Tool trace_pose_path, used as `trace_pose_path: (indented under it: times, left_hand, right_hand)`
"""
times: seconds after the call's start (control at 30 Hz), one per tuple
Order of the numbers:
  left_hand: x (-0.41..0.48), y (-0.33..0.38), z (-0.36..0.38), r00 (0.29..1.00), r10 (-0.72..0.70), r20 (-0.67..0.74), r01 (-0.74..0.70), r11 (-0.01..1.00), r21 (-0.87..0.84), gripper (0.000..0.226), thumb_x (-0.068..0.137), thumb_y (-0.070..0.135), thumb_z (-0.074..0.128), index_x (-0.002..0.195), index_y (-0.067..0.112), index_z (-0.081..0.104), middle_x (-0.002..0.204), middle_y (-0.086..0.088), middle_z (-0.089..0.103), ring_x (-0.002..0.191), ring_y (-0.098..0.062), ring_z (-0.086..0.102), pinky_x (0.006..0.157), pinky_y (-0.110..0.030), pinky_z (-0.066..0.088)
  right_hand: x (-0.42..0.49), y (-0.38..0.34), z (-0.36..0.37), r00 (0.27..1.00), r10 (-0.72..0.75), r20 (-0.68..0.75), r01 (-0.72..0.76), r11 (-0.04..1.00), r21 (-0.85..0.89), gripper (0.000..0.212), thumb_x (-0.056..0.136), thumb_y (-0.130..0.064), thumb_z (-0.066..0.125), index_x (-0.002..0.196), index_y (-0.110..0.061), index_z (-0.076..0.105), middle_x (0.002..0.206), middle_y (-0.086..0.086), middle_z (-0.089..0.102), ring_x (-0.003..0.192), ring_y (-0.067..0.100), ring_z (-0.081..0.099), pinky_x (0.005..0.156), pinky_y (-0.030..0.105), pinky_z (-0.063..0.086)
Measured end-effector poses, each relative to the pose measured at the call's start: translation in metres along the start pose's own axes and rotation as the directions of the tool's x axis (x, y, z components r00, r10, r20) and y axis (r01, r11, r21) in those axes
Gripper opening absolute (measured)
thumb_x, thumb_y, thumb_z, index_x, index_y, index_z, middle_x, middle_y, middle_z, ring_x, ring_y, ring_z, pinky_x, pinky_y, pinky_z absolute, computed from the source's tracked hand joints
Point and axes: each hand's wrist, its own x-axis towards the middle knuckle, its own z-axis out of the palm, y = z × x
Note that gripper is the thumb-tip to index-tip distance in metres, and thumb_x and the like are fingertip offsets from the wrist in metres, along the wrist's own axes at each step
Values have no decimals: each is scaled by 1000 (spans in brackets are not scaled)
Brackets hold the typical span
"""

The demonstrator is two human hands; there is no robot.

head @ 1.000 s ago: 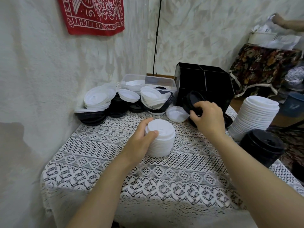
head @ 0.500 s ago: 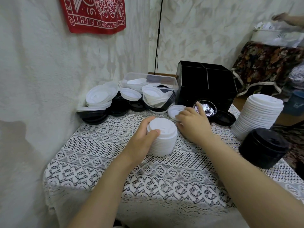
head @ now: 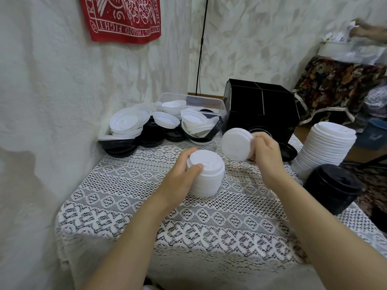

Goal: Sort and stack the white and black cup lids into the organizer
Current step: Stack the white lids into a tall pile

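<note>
My left hand (head: 181, 176) grips a short stack of white lids (head: 207, 174) standing on the lace tablecloth (head: 129, 197), thumb on its top. My right hand (head: 265, 154) holds a single white lid (head: 235, 144) tilted on edge in the air, just right of that stack. Behind it stands the black organizer (head: 261, 107), with a black lid (head: 289, 151) lying at its foot. Mixed white and black lids (head: 127, 126) are piled at the back left.
A tall stack of white lids (head: 326, 147) and a stack of black lids (head: 333, 189) stand at the right table edge. A clear plastic tub (head: 201, 102) holding lids sits at the back. The wall runs close along the left. Another person's hand (head: 368, 30) is far right.
My right hand left the black lid by the organizer, reached to the white lid lying behind the stack, and has lifted it up on edge. My left hand stayed on the stack.
</note>
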Motion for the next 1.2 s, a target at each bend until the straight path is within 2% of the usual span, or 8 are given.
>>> trace_pose_path:
  times: [0.23, 0.37, 0.47, 0.6, 0.73, 0.9, 1.07, 1.2]
  left_hand:
    - [0, -1, 0, 1000, 12, -5, -12, 1000, 6, 50, 91, 42, 49, 139, 37, 35, 126, 17, 48, 117, -6, 44, 83, -22, 37]
    - [0, -2, 0, 1000, 11, -3, -11, 1000, -5, 44, 96, 37, 48, 138, 38, 35, 121, 25, 46, 112, 1, 44, 82, -21, 37]
    - [0, -1, 0, 1000, 10, -5, -10, 1000, 0, 41, 98, 31, 45, 137, 39, 35, 120, 24, 47, 108, 5, 43, 81, -18, 36]
    - [0, -1, 0, 1000, 12, -5, -12, 1000, 6, 41, 99, 30, 44, 138, 38, 35, 118, 27, 46, 107, 5, 43, 79, -18, 36]
    - [-1, -1, 1, 1000, 10, -9, -10, 1000, 12, 41, 99, 30, 43, 138, 39, 34, 116, 30, 44, 106, 7, 42, 79, -18, 36]
    - [-1, -1, 1, 1000, 9, -7, -9, 1000, 13, 42, 99, 30, 43, 139, 40, 34, 115, 29, 43, 105, 7, 42, 78, -17, 35]
    - [0, -2, 1, 1000, 8, 1, -8, 1000, 5, 40, 97, 34, 46, 136, 41, 35, 119, 25, 45, 107, 5, 43, 77, -20, 36]
    - [0, -3, 0, 1000, 7, -1, -7, 1000, -5, 54, 82, 47, 47, 135, 43, 37, 122, 25, 46, 110, 4, 44, 81, -22, 37]
  right_hand:
    - [1, 0, -9, 924, 362, 125, -369, 929, 38, 27, 97, -17, 46, 107, 2, 63, 93, 13, 63, 86, 26, 60, 65, 35, 42]
    - [-7, 6, -6, 938, 301, 174, -253, 934, -253, 31, 99, -18, 44, 101, 5, 65, 69, 12, 53, 49, 15, 46, 36, 19, 32]
    - [-9, 11, -7, 981, 176, 86, -120, 889, -441, 27, 100, -22, 45, 93, -12, 69, 69, 10, 58, 44, 13, 39, 36, 21, 29]
    - [-13, 14, -16, 993, 0, 121, 75, 784, -616, 27, 96, -20, 48, 101, -3, 69, 73, 4, 64, 54, 13, 45, 54, 25, 37]
    - [-19, 10, -33, 902, 79, 424, 145, 870, -471, 58, 85, -10, 59, 138, -34, 49, 138, -13, 44, 122, 8, 44, 101, 32, 37]
    - [-20, 18, -35, 790, 130, 600, 185, 882, -434, 70, 76, -12, 73, 135, -38, 46, 138, -9, 40, 105, 4, 51, 69, 8, 41]
    - [-27, 31, -27, 907, 32, 420, 200, 845, -496, 62, 77, -43, 76, 132, -39, 47, 129, -11, 41, 120, 13, 41, 99, 32, 36]
    - [-30, 34, -27, 875, 16, 485, 224, 874, -432, 72, 77, -26, 79, 138, -40, 42, 140, -12, 39, 129, 11, 38, 108, 35, 31]
